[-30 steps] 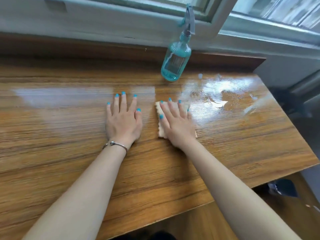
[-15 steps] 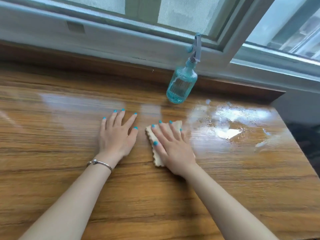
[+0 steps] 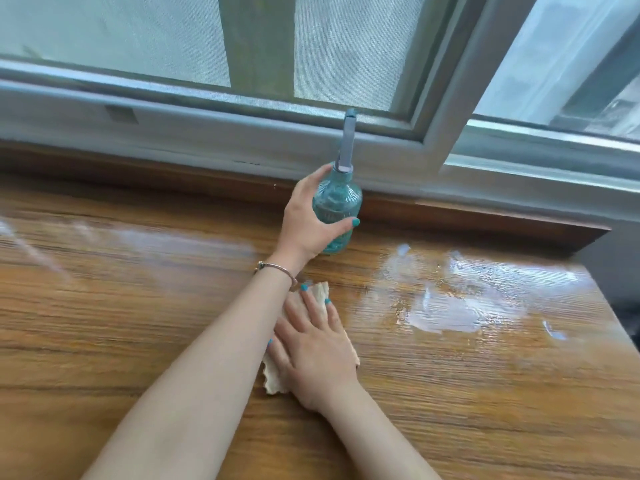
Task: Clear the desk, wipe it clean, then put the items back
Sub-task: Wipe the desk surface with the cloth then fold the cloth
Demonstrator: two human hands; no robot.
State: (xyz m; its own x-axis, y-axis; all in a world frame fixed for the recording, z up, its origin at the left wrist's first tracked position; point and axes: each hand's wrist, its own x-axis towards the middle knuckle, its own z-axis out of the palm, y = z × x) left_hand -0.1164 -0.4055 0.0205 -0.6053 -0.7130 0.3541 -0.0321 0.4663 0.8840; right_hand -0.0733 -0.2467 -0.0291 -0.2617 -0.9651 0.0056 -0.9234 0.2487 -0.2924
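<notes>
Desk (image 3: 138, 341) mid-wipe, wet patch (image 3: 443, 306) at right: left hand (image 3: 308, 223) wrapped round spray bottle (image 3: 337, 206) by window ledge (image 3: 485, 216), right hand (image 3: 318, 351) pressing cloth (image 3: 273, 379) flat, fingers spread. Best lifted upright, sprayed lightly, wiped outward.

head-worn view, looking forward and down, close over desk (image 3: 138, 341), facing window (image 3: 173, 46)

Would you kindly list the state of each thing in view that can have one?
Spray bottle: upright, gripped around its body.
Cloth: flat on the desk, pressed down.
Desk: wet patch at right.
Left hand: grips the bottle.
Right hand: flat on the cloth.
</notes>
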